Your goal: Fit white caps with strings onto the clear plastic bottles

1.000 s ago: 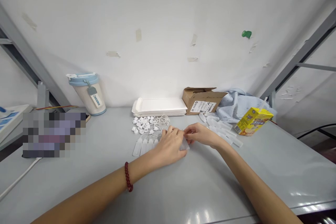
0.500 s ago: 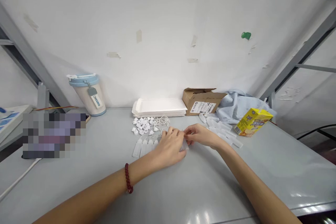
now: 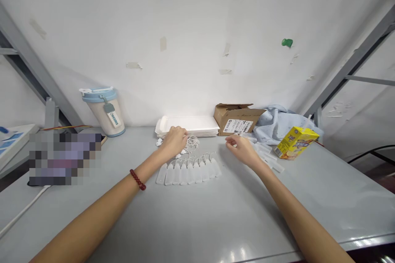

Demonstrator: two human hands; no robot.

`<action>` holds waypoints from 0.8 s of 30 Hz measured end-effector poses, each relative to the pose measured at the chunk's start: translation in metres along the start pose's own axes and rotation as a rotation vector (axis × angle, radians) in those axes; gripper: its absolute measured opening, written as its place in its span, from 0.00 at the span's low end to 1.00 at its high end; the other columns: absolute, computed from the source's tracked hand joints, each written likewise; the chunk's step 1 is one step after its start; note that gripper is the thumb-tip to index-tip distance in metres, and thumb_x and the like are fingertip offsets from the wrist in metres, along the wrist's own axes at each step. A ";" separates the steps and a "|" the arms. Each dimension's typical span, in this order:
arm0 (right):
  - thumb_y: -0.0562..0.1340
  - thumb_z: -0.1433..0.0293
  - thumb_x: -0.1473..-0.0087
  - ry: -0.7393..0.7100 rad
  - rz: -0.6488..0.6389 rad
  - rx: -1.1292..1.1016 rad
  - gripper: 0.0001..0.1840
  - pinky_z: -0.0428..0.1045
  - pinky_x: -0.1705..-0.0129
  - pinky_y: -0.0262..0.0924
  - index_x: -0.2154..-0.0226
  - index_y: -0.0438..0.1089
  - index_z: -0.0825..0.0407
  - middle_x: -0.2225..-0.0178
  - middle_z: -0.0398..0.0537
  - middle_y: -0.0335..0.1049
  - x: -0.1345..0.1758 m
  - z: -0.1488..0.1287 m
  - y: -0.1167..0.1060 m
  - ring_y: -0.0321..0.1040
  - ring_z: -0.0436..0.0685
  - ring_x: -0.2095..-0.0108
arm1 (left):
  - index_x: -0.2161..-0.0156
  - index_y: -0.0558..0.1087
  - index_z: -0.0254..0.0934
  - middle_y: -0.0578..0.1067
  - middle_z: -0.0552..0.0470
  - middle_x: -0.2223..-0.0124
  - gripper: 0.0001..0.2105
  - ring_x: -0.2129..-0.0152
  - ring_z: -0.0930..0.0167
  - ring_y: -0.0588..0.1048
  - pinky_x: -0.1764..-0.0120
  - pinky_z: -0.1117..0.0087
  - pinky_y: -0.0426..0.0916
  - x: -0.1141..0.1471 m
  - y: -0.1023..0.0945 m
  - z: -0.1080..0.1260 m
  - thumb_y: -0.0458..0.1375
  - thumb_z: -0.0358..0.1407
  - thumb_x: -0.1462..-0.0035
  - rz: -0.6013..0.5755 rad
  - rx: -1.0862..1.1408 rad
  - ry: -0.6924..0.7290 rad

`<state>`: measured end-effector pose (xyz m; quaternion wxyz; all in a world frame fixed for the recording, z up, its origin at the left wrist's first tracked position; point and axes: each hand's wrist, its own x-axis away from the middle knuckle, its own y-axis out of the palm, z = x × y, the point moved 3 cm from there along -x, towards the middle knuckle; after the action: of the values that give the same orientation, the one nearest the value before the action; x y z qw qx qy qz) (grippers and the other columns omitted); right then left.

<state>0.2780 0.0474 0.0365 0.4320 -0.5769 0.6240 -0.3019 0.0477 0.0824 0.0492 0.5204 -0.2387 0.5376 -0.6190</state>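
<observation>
The fingers (image 3: 182,132) of the left hand (image 3: 174,141) are bent down over the little white caps (image 3: 159,142) and right by the loose strings (image 3: 194,142). The hand covers many of the caps, and I cannot tell if the fingers hold one. The right hand (image 3: 242,148) has its fingers curled in, with the thumb and first finger close, so the gap is narrow. I cannot tell if something small is between them.

In front of the hands, the see-through tubes (image 3: 190,173) lie side by side in a row on the gray counter (image 3: 191,226). Each has a pointy top, and thin strings stick out at that end. More clear tubes (image 3: 268,155) lie in a messy pile beside the right hand.

Behind the hands is a stack of white trays (image 3: 194,124). Next to it is a brown box (image 3: 242,121) with its flaps up, then a crumpled blue cloth (image 3: 274,125). A yellow drink box (image 3: 296,144) with a straw leans in front of the cloth. Far to the left, a cup (image 3: 106,113) with a blue lid stands by the wall (image 3: 197,16).
</observation>
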 end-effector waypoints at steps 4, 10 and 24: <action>0.52 0.78 0.48 0.008 0.112 0.186 0.19 0.53 0.51 0.54 0.53 0.66 0.62 0.54 0.62 0.66 -0.008 0.019 0.000 0.61 0.63 0.51 | 0.67 0.77 0.36 0.77 0.46 0.68 0.12 0.62 0.59 0.71 0.61 0.64 0.65 -0.004 0.006 -0.023 0.50 0.28 0.49 -0.018 -0.032 -0.013; 0.52 0.78 0.46 0.021 0.069 0.379 0.22 0.56 0.54 0.55 0.49 0.63 0.57 0.50 0.60 0.63 -0.009 0.032 0.008 0.59 0.67 0.50 | 0.71 0.78 0.36 0.77 0.45 0.69 0.11 0.64 0.60 0.70 0.62 0.65 0.64 -0.003 0.014 -0.021 0.52 0.27 0.50 -0.028 -0.074 0.008; 0.53 0.71 0.43 0.107 -0.002 0.522 0.19 0.59 0.54 0.54 0.50 0.64 0.56 0.47 0.63 0.57 -0.008 0.037 0.012 0.56 0.68 0.48 | 0.66 0.77 0.35 0.76 0.44 0.66 0.10 0.62 0.59 0.67 0.62 0.65 0.64 0.000 0.018 -0.019 0.53 0.28 0.50 -0.039 -0.087 0.023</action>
<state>0.3047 0.0618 0.0115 0.5323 -0.4297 0.5463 -0.4833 0.0385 0.0921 0.0271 0.4912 -0.2646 0.5653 -0.6076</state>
